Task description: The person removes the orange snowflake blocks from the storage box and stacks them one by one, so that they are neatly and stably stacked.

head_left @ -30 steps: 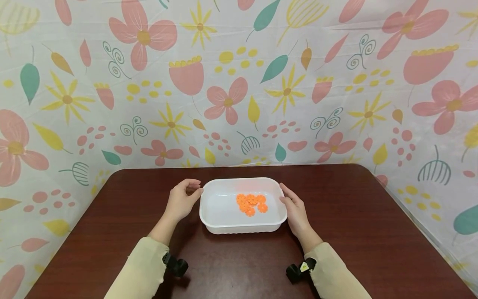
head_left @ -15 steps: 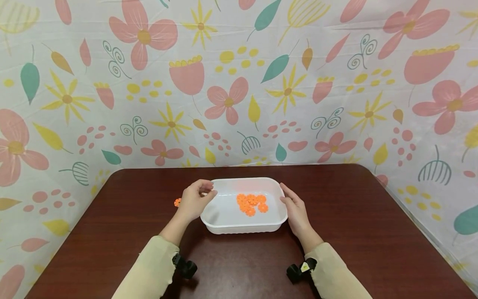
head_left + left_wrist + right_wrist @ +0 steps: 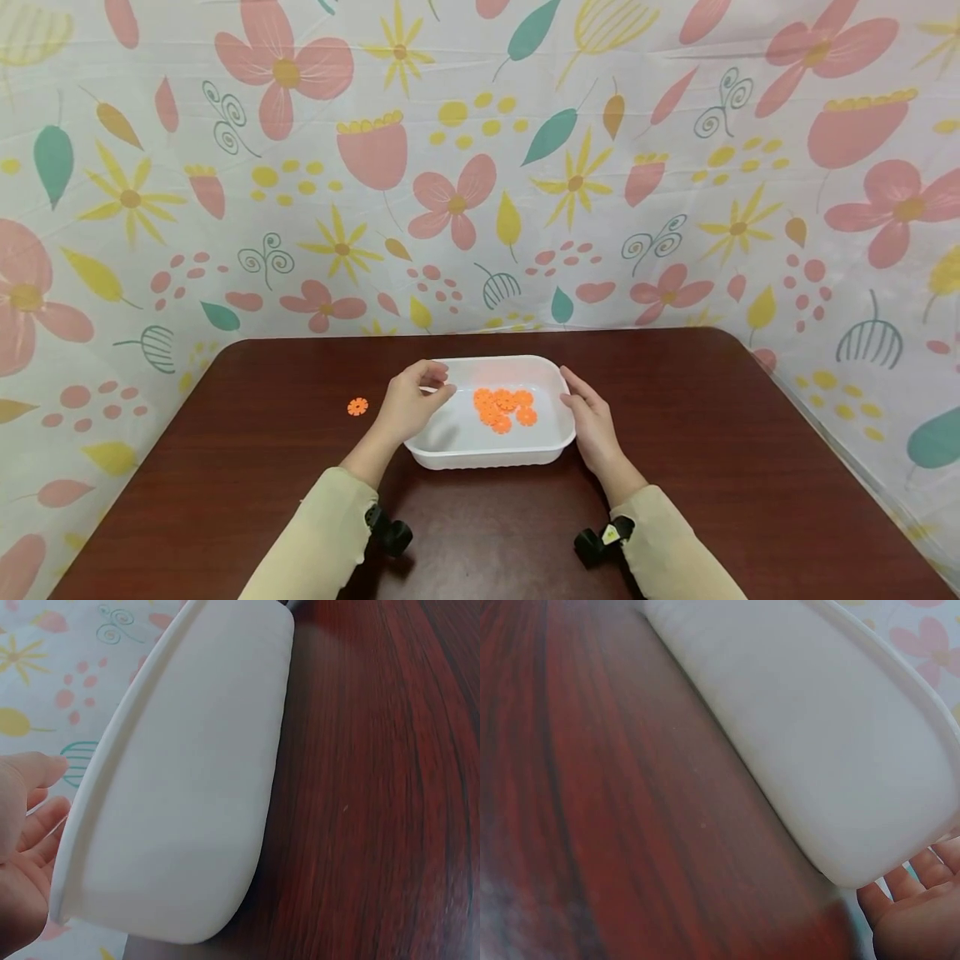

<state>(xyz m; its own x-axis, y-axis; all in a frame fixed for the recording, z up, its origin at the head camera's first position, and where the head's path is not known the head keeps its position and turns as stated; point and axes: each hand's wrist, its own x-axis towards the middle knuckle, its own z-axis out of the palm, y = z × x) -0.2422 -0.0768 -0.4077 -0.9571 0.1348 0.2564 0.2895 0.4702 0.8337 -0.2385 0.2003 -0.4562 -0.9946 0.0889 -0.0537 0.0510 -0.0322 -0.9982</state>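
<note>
A white plastic tray (image 3: 487, 458) lies on the table, with several orange snowflake-shaped building discs (image 3: 502, 402) in a loose heap inside it. My left hand (image 3: 411, 404) hovers over the tray's left end, fingers loosely bent and nothing visible between them. In the left wrist view its fingertips (image 3: 49, 769) show beyond the tray's rim. At the right end, my right hand (image 3: 596, 425) holds the tray, thumb at the rim and fingers against the outer wall. A single orange snowflake disc (image 3: 357, 406) lies on the table left of the tray.
The dark brown wooden table (image 3: 712, 417) extends around the tray on all sides. Behind it hangs a floral-printed cloth (image 3: 465, 275). Each sleeved wrist carries a small black camera (image 3: 390, 533).
My left hand has moved right, from beside the tray's left rim to over its inside, uncovering the single orange disc on the table. The right hand and the tray stay nearly where they were.
</note>
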